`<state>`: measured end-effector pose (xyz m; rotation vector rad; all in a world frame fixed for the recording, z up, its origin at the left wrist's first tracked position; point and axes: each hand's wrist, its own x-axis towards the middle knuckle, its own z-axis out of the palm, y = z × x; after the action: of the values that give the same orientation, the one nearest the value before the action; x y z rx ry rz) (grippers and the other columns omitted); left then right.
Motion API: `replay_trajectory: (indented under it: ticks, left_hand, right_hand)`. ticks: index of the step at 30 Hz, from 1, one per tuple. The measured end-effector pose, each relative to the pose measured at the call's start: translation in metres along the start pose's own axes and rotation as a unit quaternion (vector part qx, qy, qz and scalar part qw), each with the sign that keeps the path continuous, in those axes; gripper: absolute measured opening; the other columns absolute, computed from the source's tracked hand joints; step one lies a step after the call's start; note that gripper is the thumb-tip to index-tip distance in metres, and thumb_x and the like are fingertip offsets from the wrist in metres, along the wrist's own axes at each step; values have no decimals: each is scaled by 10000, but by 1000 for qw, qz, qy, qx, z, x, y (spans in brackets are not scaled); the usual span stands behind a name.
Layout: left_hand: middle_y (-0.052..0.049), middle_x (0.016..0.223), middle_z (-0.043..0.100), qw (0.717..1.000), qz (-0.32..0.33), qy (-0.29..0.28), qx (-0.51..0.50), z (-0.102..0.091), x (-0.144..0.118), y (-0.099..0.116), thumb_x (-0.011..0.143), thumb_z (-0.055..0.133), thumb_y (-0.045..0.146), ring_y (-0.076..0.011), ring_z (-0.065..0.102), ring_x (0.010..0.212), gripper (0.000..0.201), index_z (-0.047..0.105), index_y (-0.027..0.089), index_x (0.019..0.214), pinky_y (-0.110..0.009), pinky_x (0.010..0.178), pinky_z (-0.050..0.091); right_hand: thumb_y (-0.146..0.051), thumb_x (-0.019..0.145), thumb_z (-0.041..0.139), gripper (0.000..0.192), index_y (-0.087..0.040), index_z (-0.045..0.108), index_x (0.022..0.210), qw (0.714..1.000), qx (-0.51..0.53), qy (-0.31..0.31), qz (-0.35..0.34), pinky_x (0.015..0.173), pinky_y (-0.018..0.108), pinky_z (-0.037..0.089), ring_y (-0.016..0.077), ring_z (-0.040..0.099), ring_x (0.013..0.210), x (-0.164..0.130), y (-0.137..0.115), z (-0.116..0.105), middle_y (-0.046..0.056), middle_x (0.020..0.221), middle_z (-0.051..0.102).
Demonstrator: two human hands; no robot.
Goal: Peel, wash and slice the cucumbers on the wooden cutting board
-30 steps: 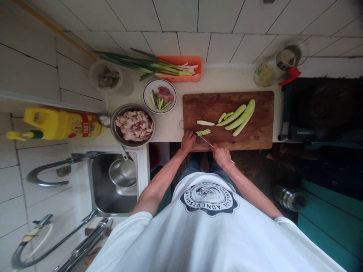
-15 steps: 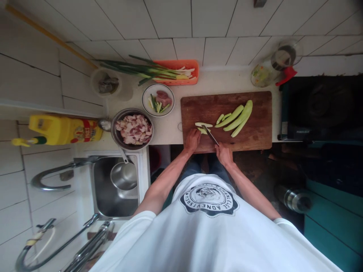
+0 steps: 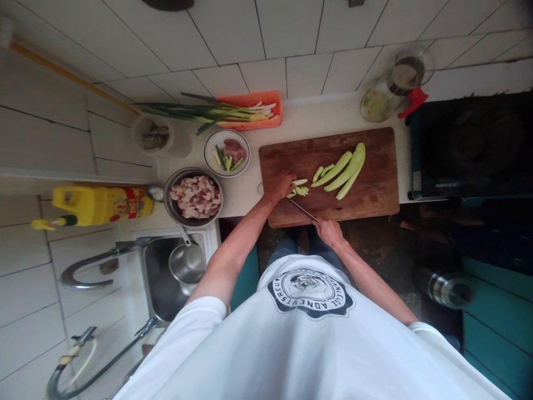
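Right hand [image 3: 328, 230] grips the knife [image 3: 303, 210], blade running diagonally, tip toward the cucumber strips [image 3: 300, 190]. Left hand [image 3: 281, 185], fingers curled, pins the strips to the cutting board [image 3: 375, 189]; they lie roughly left-right.

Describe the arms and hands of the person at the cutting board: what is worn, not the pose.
Both arms are bare from the short sleeves of a white T-shirt downward. The left hand and right hand wear no gloves; no watch, ring or bracelet shows. The shirt carries a round dark printed emblem with lettering around a central drawing on the chest.
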<state>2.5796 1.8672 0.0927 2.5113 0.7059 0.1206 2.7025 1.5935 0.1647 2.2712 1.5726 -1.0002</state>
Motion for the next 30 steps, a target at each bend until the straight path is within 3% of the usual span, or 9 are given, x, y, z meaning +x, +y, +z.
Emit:
replay_trajectory:
  ticks: [4, 8, 11, 16, 19, 22, 30]
  left_hand:
    - [-139, 1024, 698, 999, -25, 32, 3, -4, -2, -16, 970, 662, 208, -285, 685, 959, 97, 740, 176, 1019, -427, 872, 557]
    - [-168, 1155, 682, 993, -72, 89, 25, -12, -38, -25, 1024, 596, 225, -305, 684, 1014, 163, 727, 184, 1113, -446, 889, 558]
    - [-179, 1219, 676, 992, -80, 85, 53, -4, -76, -14, 1055, 534, 211, -333, 657, 1144, 225, 725, 189, 1173, -488, 1000, 533]
    - [-180, 1361, 677, 994, -66, 74, 48, 30, -121, 17, 1108, 450, 246, -328, 615, 1239, 320, 714, 186, 1278, -506, 1064, 499]
    - [-200, 1406, 672, 992, -85, 84, 37, 40, -126, 23, 1100, 432, 207, -338, 615, 1243, 372, 674, 163, 1379, -522, 1047, 499]
    - [-206, 1405, 679, 990, -97, 88, 47, 36, -123, 18, 1063, 443, 138, -355, 608, 1247, 457, 613, 144, 1487, -539, 1048, 495]
    - [-171, 1442, 677, 999, -10, 34, 24, 21, -126, 6, 1010, 502, 102, -348, 572, 1345, 445, 708, 218, 1387, -562, 1106, 496]
  right_hand:
    - [-422, 1182, 327, 450, -192, 668, 1366, 1000, -2, -7, -16, 901, 329, 518, 277, 779, 1064, 11, -4, -14, 147, 1119, 813]
    - [-424, 1183, 314, 463, -188, 657, 1387, 1000, -8, 5, -10, 914, 340, 521, 286, 776, 1069, 22, 0, -27, 159, 1141, 808]
    - [-429, 1184, 311, 464, -181, 653, 1376, 1000, -11, 25, 7, 896, 343, 524, 295, 782, 1058, 28, 7, -34, 158, 1129, 809]
    - [-443, 1187, 318, 469, -173, 655, 1370, 1000, -14, 20, 19, 895, 328, 517, 287, 784, 1071, 27, 13, -39, 167, 1144, 809]
    - [-428, 1190, 315, 465, -162, 649, 1372, 999, -15, 23, 17, 888, 317, 511, 282, 781, 1084, 26, 11, -40, 173, 1153, 807]
    - [-425, 1191, 313, 455, -171, 646, 1367, 999, -21, 35, 12, 876, 314, 507, 280, 779, 1079, 27, 6, -40, 162, 1169, 804]
    - [-417, 1189, 279, 465, -179, 640, 1359, 998, -51, 38, -7, 869, 340, 497, 298, 766, 1076, 23, -5, -43, 177, 1166, 792]
